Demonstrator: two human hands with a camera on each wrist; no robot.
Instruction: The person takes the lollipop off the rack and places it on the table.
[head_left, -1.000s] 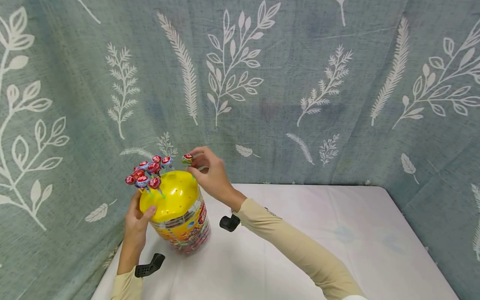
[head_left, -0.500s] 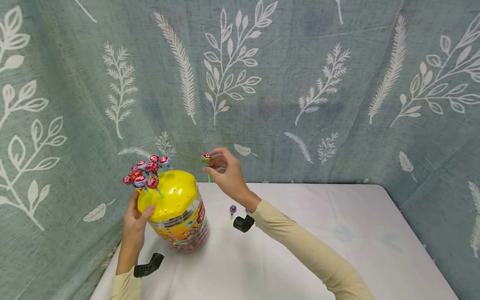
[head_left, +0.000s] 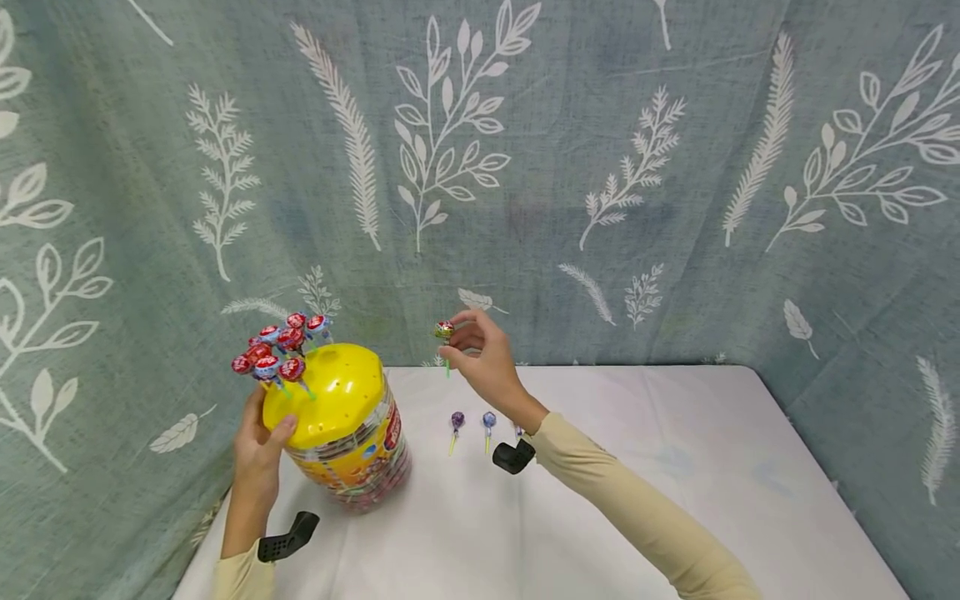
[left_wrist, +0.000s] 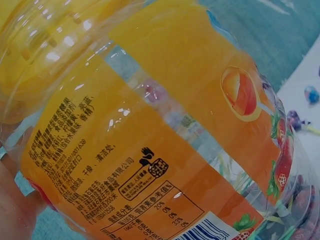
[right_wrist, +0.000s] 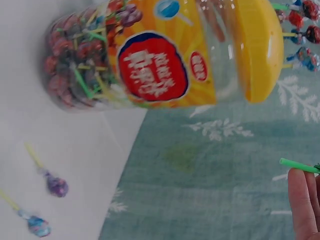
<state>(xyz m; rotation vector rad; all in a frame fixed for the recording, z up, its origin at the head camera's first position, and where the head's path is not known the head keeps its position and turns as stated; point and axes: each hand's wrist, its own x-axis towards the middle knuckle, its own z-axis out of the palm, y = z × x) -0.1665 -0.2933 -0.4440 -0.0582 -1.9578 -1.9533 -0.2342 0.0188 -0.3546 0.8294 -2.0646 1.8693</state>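
A clear plastic candy jar with a yellow domed lid stands tilted on the white table. Several red and blue wrapped lollipops stick out of holes in the lid. My left hand grips the jar's left side just under the lid. My right hand is raised to the right of the jar and pinches a red-wrapped lollipop with a green stick. The jar's orange label fills the left wrist view. In the right wrist view the jar shows packed with lollipops.
Two loose lollipops, one purple and one blue, lie on the table right of the jar; they also show as a purple lollipop and blue lollipop. A leaf-patterned teal curtain closes in the back and sides.
My right hand has pulled the red lollipop away from the lid and carried it right and slightly down. The left hand still holds the jar. The view shifted, revealing the loose lollipops.
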